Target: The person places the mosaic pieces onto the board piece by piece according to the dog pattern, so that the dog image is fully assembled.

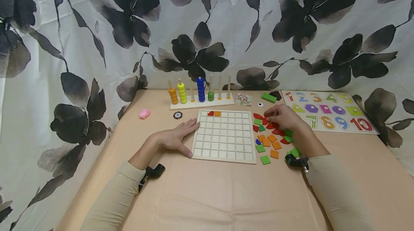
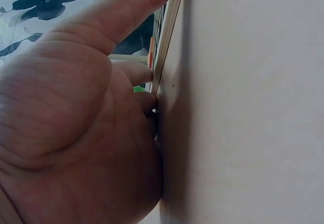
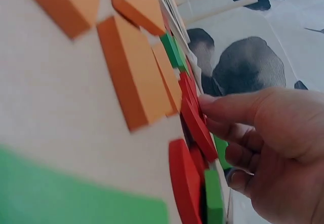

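A square wooden grid board (image 1: pixel 223 156) lies on the table, a red quarter-circle piece (image 1: pixel 211 114) and an orange square (image 1: pixel 218 114) side by side in its top row. My left hand (image 1: pixel 176 136) rests at the board's left edge, fingers extended and thumb at the lower left corner; in the left wrist view the thumb (image 2: pixel 136 8) lies along the wooden rim. Right of the board, my right hand (image 1: pixel 284 116) reaches into loose pieces, thumb and fingertips pinching at a red piece (image 1: pixel 266 118). In the right wrist view the thumb tip meets several red pieces (image 3: pixel 197 127).
Orange squares (image 1: pixel 274 154), green squares (image 1: pixel 265 160) and a blue piece (image 1: pixel 258 141) lie near the board. Behind stand a bead stacker (image 1: pixel 202 105) and a green block (image 1: pixel 269 97). A number puzzle (image 1: pixel 330 112) lies right, a pink object (image 1: pixel 144 113) left.
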A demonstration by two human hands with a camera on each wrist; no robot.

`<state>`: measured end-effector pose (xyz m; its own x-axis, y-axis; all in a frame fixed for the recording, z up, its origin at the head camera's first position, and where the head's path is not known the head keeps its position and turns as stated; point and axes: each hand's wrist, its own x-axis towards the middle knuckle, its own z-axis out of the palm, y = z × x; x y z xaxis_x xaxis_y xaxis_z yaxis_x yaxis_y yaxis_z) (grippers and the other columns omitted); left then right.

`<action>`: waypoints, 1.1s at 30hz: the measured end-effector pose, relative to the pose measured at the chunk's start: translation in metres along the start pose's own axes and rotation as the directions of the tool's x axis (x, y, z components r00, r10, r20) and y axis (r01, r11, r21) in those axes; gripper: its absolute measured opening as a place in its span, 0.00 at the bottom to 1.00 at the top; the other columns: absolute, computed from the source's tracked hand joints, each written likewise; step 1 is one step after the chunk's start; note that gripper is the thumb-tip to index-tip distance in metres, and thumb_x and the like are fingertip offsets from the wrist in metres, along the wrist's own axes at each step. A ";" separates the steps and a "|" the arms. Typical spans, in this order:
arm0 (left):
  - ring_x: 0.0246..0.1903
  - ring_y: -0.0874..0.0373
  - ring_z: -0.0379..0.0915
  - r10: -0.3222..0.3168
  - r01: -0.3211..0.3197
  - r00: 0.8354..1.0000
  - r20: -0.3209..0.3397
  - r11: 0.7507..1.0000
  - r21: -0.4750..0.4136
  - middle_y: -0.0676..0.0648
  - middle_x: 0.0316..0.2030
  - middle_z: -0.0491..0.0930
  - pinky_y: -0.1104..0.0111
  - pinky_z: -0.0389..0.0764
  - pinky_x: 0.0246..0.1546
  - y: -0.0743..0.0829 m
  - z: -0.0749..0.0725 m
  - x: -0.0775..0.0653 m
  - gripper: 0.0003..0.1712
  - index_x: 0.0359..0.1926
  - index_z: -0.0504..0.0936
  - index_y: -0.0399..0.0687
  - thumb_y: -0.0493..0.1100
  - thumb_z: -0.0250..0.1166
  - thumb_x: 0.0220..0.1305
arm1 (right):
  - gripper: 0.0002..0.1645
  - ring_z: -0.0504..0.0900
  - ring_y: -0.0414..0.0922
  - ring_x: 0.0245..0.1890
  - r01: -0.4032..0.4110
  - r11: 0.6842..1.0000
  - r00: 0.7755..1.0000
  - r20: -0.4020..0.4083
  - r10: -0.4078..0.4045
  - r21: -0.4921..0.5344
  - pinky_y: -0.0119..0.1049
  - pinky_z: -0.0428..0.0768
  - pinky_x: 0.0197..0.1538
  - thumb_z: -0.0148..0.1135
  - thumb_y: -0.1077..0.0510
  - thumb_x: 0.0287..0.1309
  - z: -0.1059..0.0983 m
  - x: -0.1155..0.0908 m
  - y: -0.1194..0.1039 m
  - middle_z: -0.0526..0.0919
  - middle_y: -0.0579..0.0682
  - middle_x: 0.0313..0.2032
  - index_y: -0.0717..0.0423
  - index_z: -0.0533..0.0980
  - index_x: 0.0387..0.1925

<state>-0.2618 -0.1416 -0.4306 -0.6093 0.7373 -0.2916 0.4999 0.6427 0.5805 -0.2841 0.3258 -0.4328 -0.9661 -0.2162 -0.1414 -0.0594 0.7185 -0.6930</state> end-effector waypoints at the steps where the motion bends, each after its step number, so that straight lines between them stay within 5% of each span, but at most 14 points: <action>1: 0.74 0.54 0.20 -0.001 0.001 1.000 0.000 1.000 -0.001 0.51 0.76 0.27 0.53 0.32 0.72 0.000 0.000 0.001 0.70 0.77 0.39 0.58 0.67 0.74 0.42 | 0.16 0.71 0.54 0.28 -0.013 1.000 1.000 0.002 0.013 0.004 0.36 0.75 0.22 0.63 0.59 0.61 0.001 0.000 0.000 0.75 0.56 0.36 0.55 0.80 0.51; 17: 0.74 0.55 0.19 -0.003 0.004 1.000 -0.007 1.000 0.027 0.53 0.76 0.26 0.54 0.33 0.72 -0.003 0.001 0.000 0.70 0.77 0.39 0.59 0.69 0.72 0.42 | 0.12 0.75 0.53 0.36 0.009 0.992 0.988 -0.154 0.010 0.127 0.41 0.80 0.34 0.64 0.57 0.61 0.003 0.017 -0.015 0.80 0.51 0.40 0.50 0.80 0.46; 25: 0.73 0.54 0.19 -0.007 0.007 1.000 -0.002 1.000 0.028 0.52 0.76 0.26 0.54 0.32 0.72 -0.001 0.001 0.000 0.70 0.77 0.38 0.58 0.69 0.72 0.42 | 0.09 0.76 0.50 0.37 0.234 0.952 0.960 -0.204 -0.194 0.198 0.34 0.79 0.42 0.66 0.55 0.58 0.011 0.030 -0.052 0.82 0.50 0.38 0.50 0.81 0.41; 29: 0.73 0.55 0.19 -0.006 0.006 1.000 -0.002 1.000 0.027 0.52 0.76 0.26 0.55 0.32 0.72 -0.003 0.002 0.000 0.70 0.77 0.38 0.58 0.68 0.73 0.42 | 0.08 0.78 0.52 0.36 0.311 0.917 0.949 -0.141 -0.283 0.249 0.33 0.81 0.40 0.66 0.60 0.58 0.023 0.044 -0.081 0.82 0.54 0.38 0.56 0.81 0.40; 33: 0.74 0.54 0.20 -0.001 0.002 1.000 -0.008 1.000 0.028 0.52 0.76 0.26 0.54 0.32 0.72 -0.004 0.003 0.000 0.70 0.77 0.39 0.58 0.69 0.73 0.42 | 0.06 0.79 0.50 0.35 0.345 0.918 0.939 -0.060 -0.339 0.194 0.32 0.80 0.40 0.65 0.62 0.58 0.038 0.058 -0.103 0.83 0.54 0.37 0.57 0.81 0.39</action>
<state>-0.2622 -0.1429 -0.4349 -0.6149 0.7348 -0.2863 0.5160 0.6494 0.5586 -0.3241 0.2144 -0.3959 -0.9018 -0.4070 0.1451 -0.3386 0.4569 -0.8225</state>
